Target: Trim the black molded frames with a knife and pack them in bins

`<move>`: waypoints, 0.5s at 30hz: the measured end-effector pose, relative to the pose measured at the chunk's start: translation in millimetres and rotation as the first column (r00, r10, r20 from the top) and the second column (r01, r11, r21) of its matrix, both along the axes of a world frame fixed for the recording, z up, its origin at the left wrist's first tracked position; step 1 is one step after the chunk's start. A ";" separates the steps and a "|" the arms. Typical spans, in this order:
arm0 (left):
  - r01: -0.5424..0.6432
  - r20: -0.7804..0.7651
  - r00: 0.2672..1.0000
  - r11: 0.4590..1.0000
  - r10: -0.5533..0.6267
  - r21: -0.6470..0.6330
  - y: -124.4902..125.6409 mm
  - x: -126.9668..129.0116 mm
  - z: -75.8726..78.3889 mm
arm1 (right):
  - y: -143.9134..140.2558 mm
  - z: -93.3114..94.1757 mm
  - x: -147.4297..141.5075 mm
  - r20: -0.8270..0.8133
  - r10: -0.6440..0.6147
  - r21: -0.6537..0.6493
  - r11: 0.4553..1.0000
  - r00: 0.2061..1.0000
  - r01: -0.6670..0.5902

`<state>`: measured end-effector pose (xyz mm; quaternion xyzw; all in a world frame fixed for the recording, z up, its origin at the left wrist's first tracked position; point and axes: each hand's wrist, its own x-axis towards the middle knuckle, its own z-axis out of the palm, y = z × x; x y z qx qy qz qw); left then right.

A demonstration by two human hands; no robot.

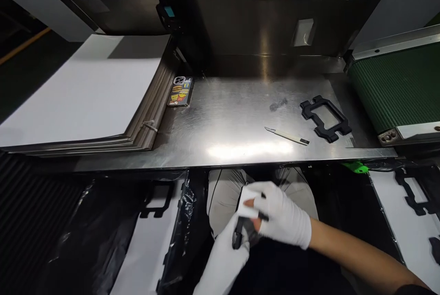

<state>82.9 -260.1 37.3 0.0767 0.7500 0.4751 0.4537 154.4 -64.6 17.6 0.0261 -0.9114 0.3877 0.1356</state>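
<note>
Low over my lap, my left hand, in a white glove, is closed around a dark part. Only a black strip and a greyish patch of that part show; the rest is hidden by the hands. My right hand, gloved in white with bare thumb and finger tips, pinches a small white cloth-like piece against the part's upper end. Above on the metal table lies a black frame with a rectangular opening. Left of it rests a craft knife with a pale handle, blade pointing left.
A tall stack of white sheets stands on the table's left, beside a phone in a patterned case. At right is a green conveyor belt. Black-lined trays with black frames flank my lap. A green-handled tool sits below the table edge.
</note>
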 end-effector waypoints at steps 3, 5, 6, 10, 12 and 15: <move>-0.003 0.009 1.000 1.000 0.003 -0.006 1.3 1.1 1.0 | -0.9 -1.4 0.4 0.006 0.037 0.007 0.999 0.999 -0.037; 0.016 -0.003 1.000 1.000 -0.016 -0.026 2.0 1.9 -0.4 | -0.1 -1.4 1.0 -0.021 -0.033 -0.003 0.999 0.999 0.033; 0.030 -0.005 1.000 0.999 -0.030 -0.031 2.4 2.2 -1.7 | 0.5 -0.9 1.6 -0.031 -0.034 -0.007 0.999 0.999 0.034; 0.073 -0.026 0.997 0.996 -0.074 -0.042 4.6 2.8 -7.0 | 1.8 3.4 3.8 -0.024 0.023 -0.017 1.000 0.999 -0.023; 0.078 -0.044 0.996 0.996 -0.081 -0.051 5.6 2.2 -8.3 | 1.7 6.3 3.5 -0.026 -0.062 -0.023 0.998 0.998 0.062; 0.099 -0.037 0.994 0.995 -0.100 -0.005 5.6 0.2 -7.6 | 5.8 10.5 -0.8 -0.039 0.008 0.015 1.000 0.999 -0.007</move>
